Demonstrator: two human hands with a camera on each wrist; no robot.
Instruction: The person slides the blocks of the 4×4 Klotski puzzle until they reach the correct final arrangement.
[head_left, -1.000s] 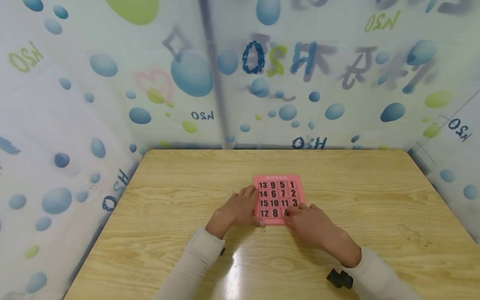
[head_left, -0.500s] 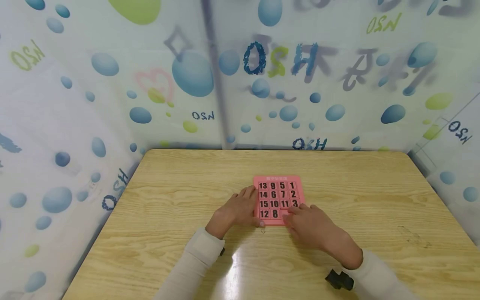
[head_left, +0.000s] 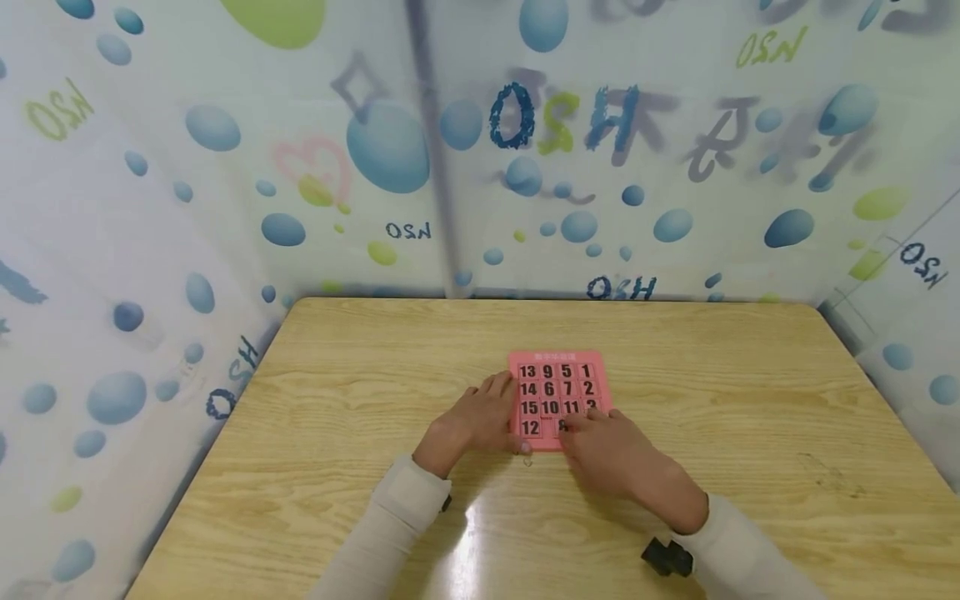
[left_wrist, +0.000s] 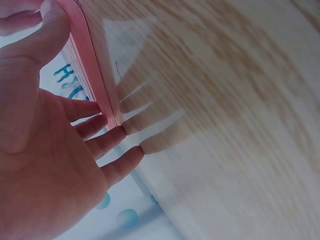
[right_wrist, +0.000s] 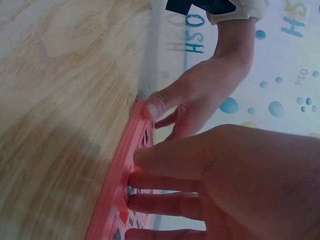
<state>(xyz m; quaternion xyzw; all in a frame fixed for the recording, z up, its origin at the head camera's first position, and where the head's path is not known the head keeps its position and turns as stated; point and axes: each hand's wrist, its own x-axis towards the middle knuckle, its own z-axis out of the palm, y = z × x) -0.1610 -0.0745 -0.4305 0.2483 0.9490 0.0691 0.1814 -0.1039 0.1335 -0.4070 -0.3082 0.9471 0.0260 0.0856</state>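
A pink number sliding puzzle (head_left: 558,356) lies flat on the wooden table, its tiles printed with black numbers. My left hand (head_left: 480,418) rests along the puzzle's left side, fingertips at the edge and thumb at the near left corner. In the left wrist view its fingers (left_wrist: 107,145) reach out fairly straight to the pink edge. My right hand (head_left: 611,446) lies over the near right corner, fingertips touching tiles in the bottom row. The 8 tile (head_left: 562,426) peeks out beside these fingertips, with a gap between it and the 12 tile (head_left: 530,427). The bottom right tile is hidden.
The wooden table (head_left: 375,342) stretches around the puzzle to a rounded far edge. Behind and beside it hang pale curtains (head_left: 480,208) with printed droplets and lettering. A black device (head_left: 667,557) sits at the right sleeve.
The 4 tile slid right, out of sight beneath the right hand. Then the 8 tile moved right, leaving a gap beside the 12. The right hand shifted slightly left; the left hand stayed put.
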